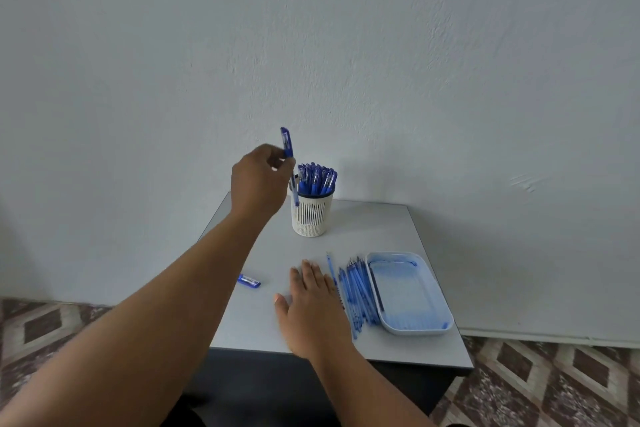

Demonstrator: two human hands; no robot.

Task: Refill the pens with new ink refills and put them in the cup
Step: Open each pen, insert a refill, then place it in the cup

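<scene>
My left hand (258, 180) is raised just left of the white slotted cup (311, 215) and grips a blue capped pen (287, 146) upright, its lower end beside the cup's rim. The cup holds several blue pens (317, 178). My right hand (311, 298) lies flat and open on the table, fingers spread, holding nothing. Just right of it lies a pile of several blue ink refills (356, 291). A lone blue pen cap (248, 280) rests on the table to the left.
A white tray (408, 295) with blue ink stains sits at the right of the small grey table (270, 326), next to the refills. A pale wall rises behind. Patterned floor surrounds the table on both sides.
</scene>
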